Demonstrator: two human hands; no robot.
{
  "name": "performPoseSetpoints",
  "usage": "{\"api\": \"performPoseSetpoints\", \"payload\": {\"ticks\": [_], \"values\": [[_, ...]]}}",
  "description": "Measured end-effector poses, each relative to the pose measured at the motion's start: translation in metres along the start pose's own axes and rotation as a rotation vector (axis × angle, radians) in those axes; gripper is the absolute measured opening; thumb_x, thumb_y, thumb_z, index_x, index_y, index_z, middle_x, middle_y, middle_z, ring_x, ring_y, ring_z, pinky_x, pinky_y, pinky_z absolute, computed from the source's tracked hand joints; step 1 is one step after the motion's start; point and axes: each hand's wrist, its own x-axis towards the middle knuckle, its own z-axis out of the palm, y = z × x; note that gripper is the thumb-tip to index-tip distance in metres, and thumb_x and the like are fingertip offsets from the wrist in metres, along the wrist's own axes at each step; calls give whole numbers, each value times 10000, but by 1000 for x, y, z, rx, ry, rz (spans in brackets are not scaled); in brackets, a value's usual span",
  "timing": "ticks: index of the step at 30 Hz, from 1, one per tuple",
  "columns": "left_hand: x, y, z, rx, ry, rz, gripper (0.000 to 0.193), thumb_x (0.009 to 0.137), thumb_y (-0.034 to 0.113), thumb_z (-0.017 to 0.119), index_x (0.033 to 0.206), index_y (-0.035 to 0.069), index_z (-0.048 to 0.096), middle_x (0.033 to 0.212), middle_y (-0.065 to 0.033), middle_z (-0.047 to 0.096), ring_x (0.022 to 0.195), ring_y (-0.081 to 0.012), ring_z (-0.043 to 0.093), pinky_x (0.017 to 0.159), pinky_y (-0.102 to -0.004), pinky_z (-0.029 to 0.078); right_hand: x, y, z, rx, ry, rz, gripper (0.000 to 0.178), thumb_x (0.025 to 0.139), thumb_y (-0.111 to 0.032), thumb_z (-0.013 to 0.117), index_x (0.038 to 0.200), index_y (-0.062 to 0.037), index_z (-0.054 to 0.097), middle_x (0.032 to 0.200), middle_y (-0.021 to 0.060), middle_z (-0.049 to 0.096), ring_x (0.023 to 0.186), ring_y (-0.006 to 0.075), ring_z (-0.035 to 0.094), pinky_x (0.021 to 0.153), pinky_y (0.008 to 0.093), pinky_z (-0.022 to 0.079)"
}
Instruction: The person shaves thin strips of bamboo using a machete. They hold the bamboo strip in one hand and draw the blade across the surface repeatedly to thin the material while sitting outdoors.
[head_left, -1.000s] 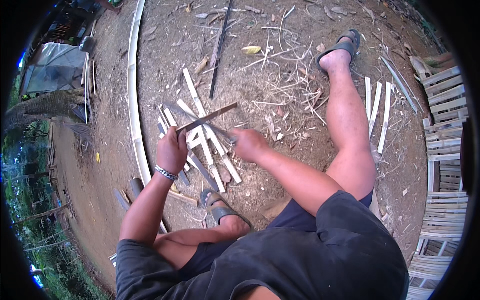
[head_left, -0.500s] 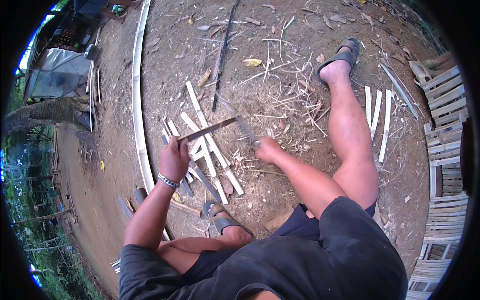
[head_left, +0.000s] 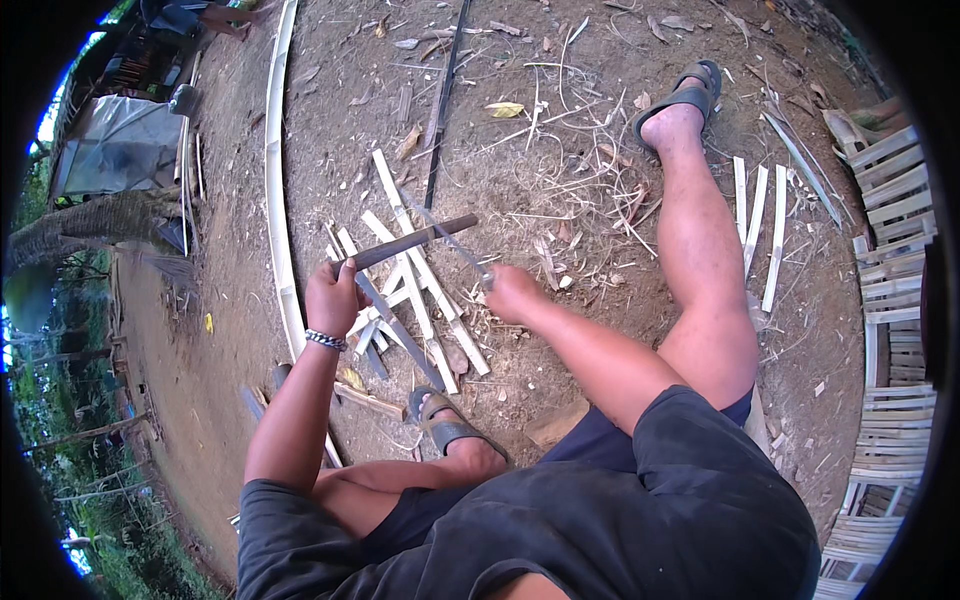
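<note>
Brown strip (head_left: 410, 242): frame centre-left, slanted | left hand (head_left: 332, 295): grasps its lower-left end | right hand (head_left: 514, 296): clenched on handle of knife (head_left: 461, 251) | handling: likely light, stiff, splinter-prone; grip lower-left end, fingers clear of blade

Soft daylight, faint shadows, dark curved edges

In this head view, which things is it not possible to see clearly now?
In the head view:
Blade: its held end is covered by the right hand; its edge is too thin and blurred.
Strip: the gripped part is hidden by the left hand.
Long bamboo: far end cut off by the top edge.
Other person: upper body cut off there too.
</note>
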Motion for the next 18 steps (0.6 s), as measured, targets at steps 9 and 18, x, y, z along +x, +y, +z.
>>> {"api": "performPoseSetpoints", "payload": {"ticks": [9, 18], "values": [[-10, 0, -9, -313, -95, -432, 295, 965, 256, 586, 768, 38, 604, 524, 25, 429, 377, -124, 423, 403, -294, 434, -20, -34, 26, -74, 73, -334, 362, 890, -53, 520, 1243, -15, 591, 1103, 185, 681, 1012, 331, 677, 901, 466, 528], [-33, -10, 20, -479, 15, -416, 215, 950, 208, 575, 853, 16, 579, 644, -30, 544, 405, -107, 448, 405, -279, 479, 20, 11, 57, -21, 221, -246, 299, 895, -63, 562, 1190, -17, 584, 1016, 190, 683, 941, 322, 687, 841, 447, 543]]}}
